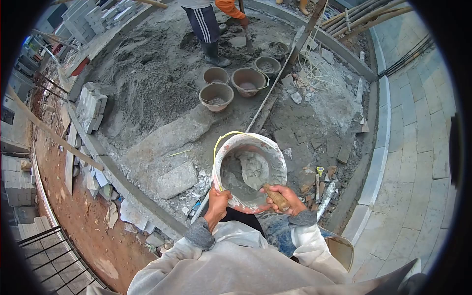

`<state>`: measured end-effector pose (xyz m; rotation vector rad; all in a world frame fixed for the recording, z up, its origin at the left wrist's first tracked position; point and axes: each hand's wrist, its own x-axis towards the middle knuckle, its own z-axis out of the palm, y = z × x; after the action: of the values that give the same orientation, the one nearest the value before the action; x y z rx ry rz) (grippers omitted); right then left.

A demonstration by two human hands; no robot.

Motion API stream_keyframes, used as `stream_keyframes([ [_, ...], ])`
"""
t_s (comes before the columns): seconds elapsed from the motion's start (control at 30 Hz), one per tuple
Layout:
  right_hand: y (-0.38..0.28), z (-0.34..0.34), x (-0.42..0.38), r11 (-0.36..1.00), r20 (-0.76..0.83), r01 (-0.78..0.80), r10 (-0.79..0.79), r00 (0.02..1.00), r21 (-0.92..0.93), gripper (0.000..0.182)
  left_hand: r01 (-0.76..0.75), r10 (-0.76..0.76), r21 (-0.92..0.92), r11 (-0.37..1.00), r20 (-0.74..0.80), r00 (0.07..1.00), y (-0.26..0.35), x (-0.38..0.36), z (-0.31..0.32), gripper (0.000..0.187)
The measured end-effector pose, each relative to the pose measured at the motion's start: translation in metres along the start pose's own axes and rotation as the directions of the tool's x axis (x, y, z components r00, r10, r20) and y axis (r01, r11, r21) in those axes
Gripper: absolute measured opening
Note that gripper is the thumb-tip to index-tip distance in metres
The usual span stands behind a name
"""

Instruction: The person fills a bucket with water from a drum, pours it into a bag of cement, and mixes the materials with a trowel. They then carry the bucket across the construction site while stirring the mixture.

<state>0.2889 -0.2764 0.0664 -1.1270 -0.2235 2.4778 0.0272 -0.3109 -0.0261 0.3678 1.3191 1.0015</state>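
Observation:
Wet grey mortar (254, 169) lies inside a cement-smeared bucket (276, 160) with a yellow handle, which is held in front of my body. My left hand (217, 203) grips the bucket's near left rim, fingers closed. At the near right rim, my right hand (290, 200) is closed around the wooden handle of a tool (276, 197). The tool's head reaches into the bucket, and its outline is hard to tell from the mortar on it.
Several buckets (216, 97) stand ahead near a sand heap (147, 83). A co-worker in boots (211, 53) holds a shovel (247, 39). A blue drum (282, 236) is close below my right arm. Rubble and a wooden pole (305, 37) lie right.

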Motion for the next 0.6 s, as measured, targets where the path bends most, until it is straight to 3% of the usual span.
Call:
stream_keyframes([
  [0.07,-0.001,0.014,0.019,0.853,-0.284,-0.163,0.018,0.959,-0.496,0.030,-0.075,0.081,0.090,0.993,-0.066,0.995,-0.002,-0.001,-0.007,0.049],
  [0.1,0.009,0.010,0.042,0.553,-0.302,-0.158,-0.178,0.937,-0.818,0.029,-0.108,0.122,0.140,0.984,-0.095,0.988,0.001,-0.001,-0.009,0.051],
  [0.13,0.021,0.002,0.069,0.140,-0.214,-0.174,-0.360,0.908,-0.975,0.028,-0.139,0.148,0.111,0.984,-0.082,0.986,0.016,-0.009,-0.009,0.054],
  [0.17,0.033,-0.002,0.095,-0.298,-0.041,-0.208,-0.482,0.875,-0.932,0.028,-0.144,0.154,0.106,0.984,-0.090,0.984,0.017,-0.009,-0.016,0.055],
  [0.2,0.046,0.007,0.117,-0.328,0.026,-0.177,-0.530,0.848,-0.928,0.030,-0.146,0.157,0.104,0.984,-0.098,0.983,0.016,-0.009,-0.025,0.056],
  [0.3,0.072,0.035,0.155,-0.461,0.127,-0.046,-0.338,0.933,-0.886,0.030,-0.094,0.119,0.128,0.987,-0.208,0.971,-0.015,0.010,-0.079,0.057],
  [0.33,0.063,0.063,0.152,-0.445,0.113,-0.008,-0.246,0.963,-0.896,0.032,-0.062,0.096,0.136,0.989,-0.262,0.960,-0.032,0.019,-0.102,0.057],
  [0.43,0.115,0.069,0.203,-0.562,0.210,0.079,-0.173,0.962,-0.823,0.034,-0.084,0.073,-0.019,0.996,-0.329,0.941,-0.060,0.036,-0.152,0.057],
  [0.6,0.145,0.098,0.273,-0.600,0.208,0.155,-0.019,0.978,-0.785,0.038,-0.173,0.124,-0.073,0.982,-0.438,0.890,-0.044,0.059,-0.221,0.066],
])
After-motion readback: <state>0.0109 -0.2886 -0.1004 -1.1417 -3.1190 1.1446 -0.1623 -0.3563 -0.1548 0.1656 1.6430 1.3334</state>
